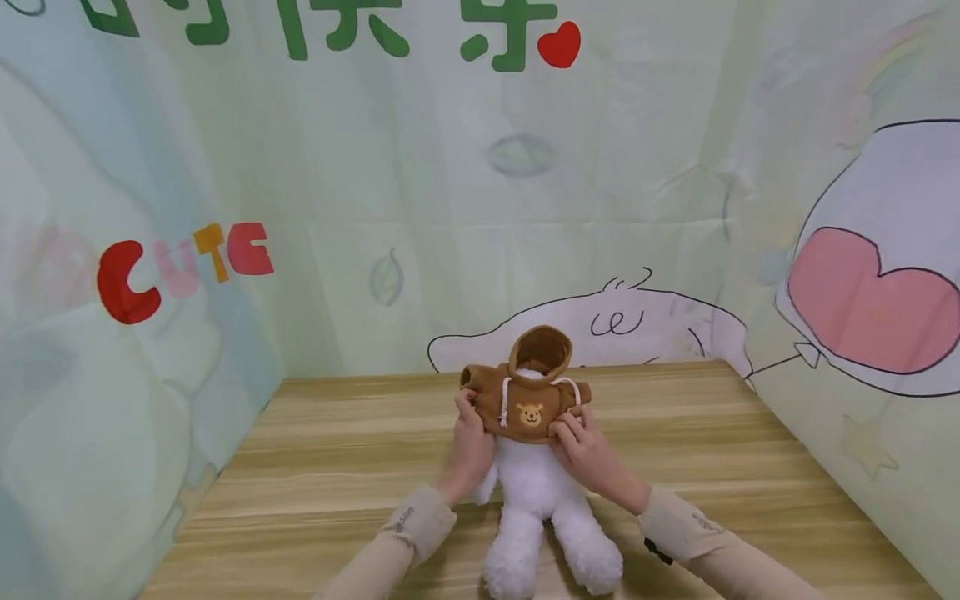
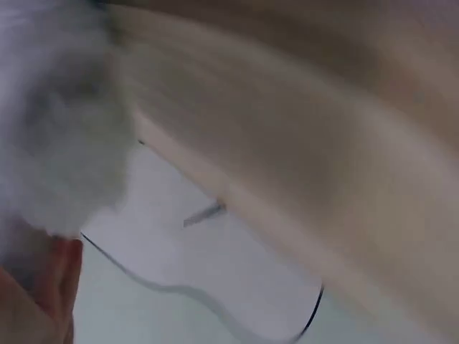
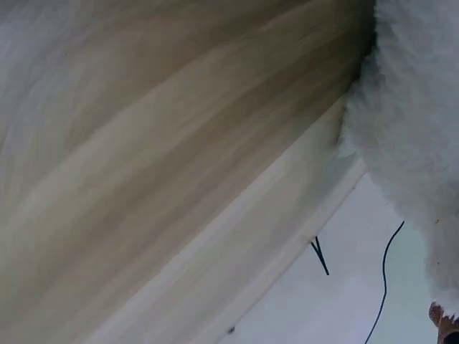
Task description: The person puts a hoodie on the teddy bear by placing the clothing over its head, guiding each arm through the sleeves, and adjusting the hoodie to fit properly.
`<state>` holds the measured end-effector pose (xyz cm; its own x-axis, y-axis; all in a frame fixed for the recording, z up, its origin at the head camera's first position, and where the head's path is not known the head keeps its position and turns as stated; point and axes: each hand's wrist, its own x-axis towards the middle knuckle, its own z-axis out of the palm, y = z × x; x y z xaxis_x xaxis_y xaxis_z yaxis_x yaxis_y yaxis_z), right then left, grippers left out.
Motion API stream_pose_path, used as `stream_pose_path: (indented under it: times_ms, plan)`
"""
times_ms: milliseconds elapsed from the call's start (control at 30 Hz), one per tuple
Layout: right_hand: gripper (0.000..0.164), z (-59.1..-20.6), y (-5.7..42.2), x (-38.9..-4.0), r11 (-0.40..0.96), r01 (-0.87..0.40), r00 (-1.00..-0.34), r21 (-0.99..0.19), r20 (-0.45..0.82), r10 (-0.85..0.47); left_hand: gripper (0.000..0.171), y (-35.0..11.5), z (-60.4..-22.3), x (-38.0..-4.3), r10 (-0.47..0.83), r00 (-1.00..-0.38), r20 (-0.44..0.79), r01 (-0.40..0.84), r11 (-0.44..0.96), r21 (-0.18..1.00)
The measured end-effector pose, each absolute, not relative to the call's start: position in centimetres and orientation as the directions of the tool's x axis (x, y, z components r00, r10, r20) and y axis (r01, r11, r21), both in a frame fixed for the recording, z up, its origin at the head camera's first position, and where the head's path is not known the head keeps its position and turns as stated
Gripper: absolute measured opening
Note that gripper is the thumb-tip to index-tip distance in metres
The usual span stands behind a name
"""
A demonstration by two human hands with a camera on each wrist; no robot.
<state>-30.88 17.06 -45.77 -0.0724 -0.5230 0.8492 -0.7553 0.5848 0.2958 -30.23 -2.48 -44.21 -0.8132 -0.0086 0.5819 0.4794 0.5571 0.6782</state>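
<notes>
A white plush toy (image 1: pixel 534 479) lies on its back on the table, legs toward the near edge. A small brown hoodie (image 1: pixel 487 400) with a bear face and white drawstrings covers its upper part. Inside the upright hood, a bit of white fur shows at the neck opening; the head is hidden. My left hand (image 1: pixel 471 442) pinches the hoodie's left side, below the sleeve. On the other side, my right hand (image 1: pixel 588 454) pinches the lower hem near the right sleeve. One white plush arm (image 1: pixel 486 485) hangs beside the body, below the hoodie. White fur (image 3: pixel 416 122) fills the right wrist view's edge.
The wood-grain table (image 1: pixel 337 467) meets a printed cloth backdrop (image 1: pixel 450 200) behind and on both sides. Beyond the table edge, a thin dark line (image 2: pixel 129 271) runs across the pale cloth in the left wrist view.
</notes>
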Motion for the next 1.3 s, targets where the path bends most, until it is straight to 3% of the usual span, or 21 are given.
stream_pose_path:
  times_ms: [67, 167, 233, 300, 367, 433, 533, 667, 833, 1000, 1100, 1167, 1300]
  plan:
    - [0.021, -46.0, 16.9, -30.7, 0.58, -0.793, -0.131, 0.187, 0.877, -0.462, 0.039, -2.2, -43.6, -29.6, -0.079, -0.854, 0.513, 0.454, 0.367, 0.812]
    - [0.013, -46.4, 16.7, -30.0, 0.556, -0.83, -0.294, -0.055, 0.889, -0.351, 0.037, -2.0, -42.7, -28.7, -0.13, -0.874, 0.468, 0.446, 0.162, 0.88]
    - [0.007, -46.5, 16.5, -29.4, 0.495, -0.825, -0.445, -0.271, 0.853, -0.274, 0.042, -2.0, -42.7, -28.6, -0.132, -0.905, 0.405, 0.401, 0.059, 0.914]
    - [0.008, -46.2, 16.5, -29.1, 0.332, -0.793, -0.592, -0.511, 0.776, -0.218, 0.044, -2.1, -43.2, -29.1, -0.123, -0.935, 0.331, 0.339, -0.045, 0.94]
    - [0.015, -45.4, 16.6, -29.0, 0.076, -0.682, -0.726, -0.728, 0.659, -0.196, 0.043, -2.5, -43.5, -29.6, -0.071, -0.97, 0.234, 0.242, -0.149, 0.959]
    - [0.029, -44.4, 16.9, -29.0, -0.174, -0.463, -0.849, -0.869, 0.492, -0.193, 0.042, -3.0, -43.3, -30.3, 0.031, -0.991, 0.132, 0.12, -0.24, 0.963]
    - [0.036, -43.0, 17.5, -29.3, -0.403, -0.133, -0.955, -0.905, 0.227, -0.193, 0.035, -4.2, -42.0, -30.8, 0.236, -0.972, -0.009, -0.09, -0.333, 0.939]
    - [0.007, -43.2, 19.1, -30.7, -0.437, 0.103, -0.951, -0.893, 0.041, -0.308, 0.016, -5.3, -39.9, -30.6, 0.361, -0.916, -0.175, -0.317, -0.383, 0.868]
    - [0.035, -47.7, 22.1, -35.7, -0.42, 0.265, -0.848, -0.868, -0.003, -0.53, 0.01, -5.2, -40.6, -31.6, 0.338, -0.901, -0.271, -0.391, -0.366, 0.844]
    - [0.039, -52.1, 23.9, -39.6, -0.4, 0.331, -0.847, -0.854, -0.083, -0.525, 0.049, -5.9, -47.1, -37.0, 0.473, -0.831, -0.293, -0.51, -0.435, 0.742]
    - [0.035, -57.0, 25.7, -44.7, -0.406, 0.393, -0.822, -0.825, -0.118, -0.557, 0.058, -5.5, -49.8, -39.2, 0.487, -0.824, -0.288, -0.51, -0.417, 0.752]
    - [0.031, -61.1, 27.4, -49.1, -0.38, 0.441, -0.793, -0.813, -0.155, -0.589, 0.051, -5.2, -51.2, -40.5, 0.478, -0.837, -0.268, -0.472, -0.38, 0.796]
    - [0.032, -64.7, 28.9, -53.4, -0.327, 0.458, -0.77, -0.827, -0.184, -0.611, 0.033, -4.9, -54.5, -43.1, 0.521, -0.842, -0.143, -0.385, -0.392, 0.835]
